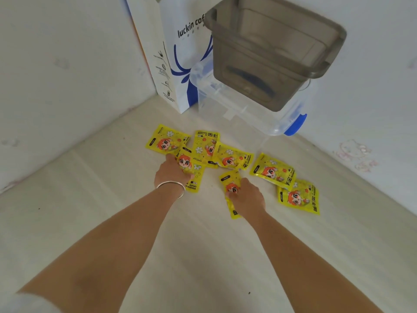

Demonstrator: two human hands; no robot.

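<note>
Several yellow hand-warmer packets with an orange-haired cartoon figure lie scattered on the pale floor. My left hand (172, 171), with a silver bangle on the wrist, grips one packet (192, 175) at the left of the cluster. My right hand (247, 196) holds a single packet (230, 184) nearer the middle. Three packets (208, 145) overlap just beyond my left hand. Two more packets (274, 170) lie to the right, one (299, 197) overlapping the other.
A smoky grey plastic bin (279, 48) sits on a clear storage box (243, 109) with a blue latch, against the far wall corner. A white and blue paper bag (178, 64) stands to its left. Walls close in on the left and right.
</note>
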